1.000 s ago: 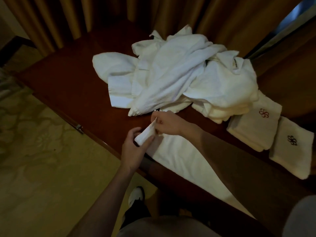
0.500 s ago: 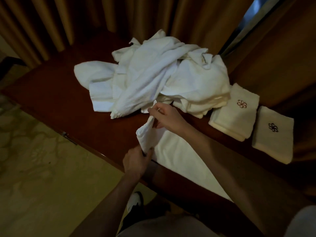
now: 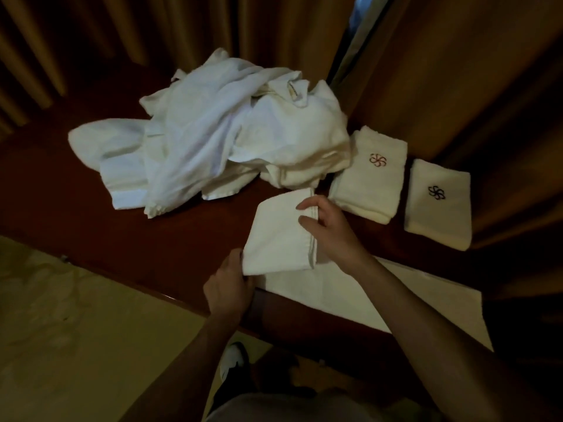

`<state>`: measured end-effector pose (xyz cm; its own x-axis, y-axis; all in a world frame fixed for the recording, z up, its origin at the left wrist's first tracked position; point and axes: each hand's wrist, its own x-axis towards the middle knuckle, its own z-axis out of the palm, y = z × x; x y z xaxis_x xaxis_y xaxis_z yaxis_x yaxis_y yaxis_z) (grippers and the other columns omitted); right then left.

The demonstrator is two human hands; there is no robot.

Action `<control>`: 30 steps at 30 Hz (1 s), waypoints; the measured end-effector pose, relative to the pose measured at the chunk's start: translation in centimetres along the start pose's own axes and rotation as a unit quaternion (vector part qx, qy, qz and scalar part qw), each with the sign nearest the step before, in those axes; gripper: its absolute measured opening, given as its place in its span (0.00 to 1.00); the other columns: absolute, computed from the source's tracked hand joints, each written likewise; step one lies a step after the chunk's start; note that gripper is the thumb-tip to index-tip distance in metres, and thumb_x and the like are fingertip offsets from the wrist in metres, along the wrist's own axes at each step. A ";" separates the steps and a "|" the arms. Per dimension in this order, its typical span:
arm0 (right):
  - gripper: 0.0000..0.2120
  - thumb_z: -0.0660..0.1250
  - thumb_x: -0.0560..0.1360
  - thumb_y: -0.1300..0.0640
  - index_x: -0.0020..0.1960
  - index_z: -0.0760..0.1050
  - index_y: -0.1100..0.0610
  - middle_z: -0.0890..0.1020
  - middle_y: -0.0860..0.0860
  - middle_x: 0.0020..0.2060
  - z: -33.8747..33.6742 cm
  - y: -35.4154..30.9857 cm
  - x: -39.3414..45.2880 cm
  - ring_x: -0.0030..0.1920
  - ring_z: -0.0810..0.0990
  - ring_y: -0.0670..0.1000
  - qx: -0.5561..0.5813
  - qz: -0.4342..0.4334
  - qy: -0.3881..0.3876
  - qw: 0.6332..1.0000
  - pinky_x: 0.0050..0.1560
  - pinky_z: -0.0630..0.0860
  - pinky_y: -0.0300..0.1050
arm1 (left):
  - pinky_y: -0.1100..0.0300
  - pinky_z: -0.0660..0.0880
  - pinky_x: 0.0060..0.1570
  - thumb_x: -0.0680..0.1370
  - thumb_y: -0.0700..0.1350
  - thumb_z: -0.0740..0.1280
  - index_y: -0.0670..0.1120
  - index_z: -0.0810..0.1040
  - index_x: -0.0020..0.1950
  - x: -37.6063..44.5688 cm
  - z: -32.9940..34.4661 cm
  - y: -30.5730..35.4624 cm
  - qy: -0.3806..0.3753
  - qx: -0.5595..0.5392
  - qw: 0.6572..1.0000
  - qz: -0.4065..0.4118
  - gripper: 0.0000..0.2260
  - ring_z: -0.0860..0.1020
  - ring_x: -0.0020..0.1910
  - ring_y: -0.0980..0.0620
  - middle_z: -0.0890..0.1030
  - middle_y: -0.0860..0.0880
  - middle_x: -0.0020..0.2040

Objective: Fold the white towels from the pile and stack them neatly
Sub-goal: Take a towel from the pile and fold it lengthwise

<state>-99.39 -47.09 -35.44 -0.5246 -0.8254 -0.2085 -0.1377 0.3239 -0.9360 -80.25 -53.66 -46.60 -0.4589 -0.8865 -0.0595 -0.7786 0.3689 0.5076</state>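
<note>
Towel (image 3: 280, 236): white, thin, part-folded; lies flat on the near part of the dark red table (image 3: 91, 208), end flap doubled over a long strip that runs to the right under the forearm. Stitched band along the flap's right edge. Judged light, limp, no stiffness; likely to sag and slide out of square if lifted by one point.

Left hand (image 3: 227, 289): at the table's near edge, fingers pinching the flap's near corner.

Right hand (image 3: 330, 226): fingers spread and straight, resting on the stitched band, pressing it flat; nothing grasped.

Best hold, by judgement: both corners of one edge, kept taut.

Pile (image 3: 219, 138): crumpled, unfolded, behind the towel.

Folded towels: one with red emblem (image 3: 370, 175), one with dark emblem (image 3: 437, 205), side by side, right of the pile.
</note>
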 end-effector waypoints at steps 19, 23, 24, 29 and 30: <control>0.17 0.61 0.81 0.62 0.68 0.72 0.50 0.74 0.44 0.59 -3.2 11.5 -5.8 0.43 0.74 0.30 -0.067 0.112 0.191 0.973 0.44 0.68 0.22 | 0.61 0.65 0.27 0.71 0.45 0.75 0.44 0.68 0.70 0.0 1.4 1.5 -0.032 0.095 0.984 0.147 0.30 0.78 0.28 0.46 0.82 0.43 0.44; 0.16 0.61 0.81 0.62 0.68 0.71 0.52 0.73 0.44 0.57 -3.2 11.9 -5.6 0.38 0.73 0.33 -0.103 0.112 0.195 0.969 0.40 0.67 0.21 | 0.61 0.65 0.23 0.70 0.46 0.76 0.42 0.63 0.74 0.6 1.8 0.5 -0.049 0.147 0.970 0.185 0.37 0.77 0.26 0.46 0.81 0.43 0.45; 0.16 0.61 0.81 0.62 0.68 0.71 0.52 0.74 0.45 0.57 -3.1 12.0 -5.6 0.38 0.73 0.35 -0.108 0.109 0.194 0.969 0.40 0.67 0.22 | 0.61 0.65 0.22 0.69 0.46 0.77 0.42 0.63 0.74 0.7 1.8 0.3 -0.051 0.159 0.967 0.194 0.38 0.76 0.25 0.47 0.81 0.43 0.44; 0.16 0.61 0.81 0.62 0.68 0.71 0.53 0.76 0.48 0.59 -3.2 12.0 -5.9 0.41 0.74 0.37 -0.120 0.099 0.217 0.964 0.41 0.69 0.24 | 0.63 0.60 0.23 0.67 0.45 0.78 0.41 0.71 0.73 0.9 1.2 1.0 -0.033 0.183 0.957 0.223 0.35 0.74 0.25 0.47 0.79 0.43 0.41; 0.16 0.61 0.81 0.62 0.68 0.71 0.53 0.76 0.49 0.60 -3.3 11.9 -6.0 0.44 0.75 0.39 -0.122 0.100 0.220 0.963 0.43 0.68 0.25 | 0.63 0.60 0.23 0.68 0.45 0.77 0.41 0.71 0.72 1.0 1.2 1.3 -0.029 0.183 0.957 0.225 0.34 0.75 0.25 0.47 0.78 0.43 0.42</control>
<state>-100.70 -36.71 -44.43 -0.8592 -0.4766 -0.1861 -0.1623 0.5988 -0.7843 -82.23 -53.68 -46.98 -0.7979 -0.6014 0.0411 -0.5890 0.7923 0.1591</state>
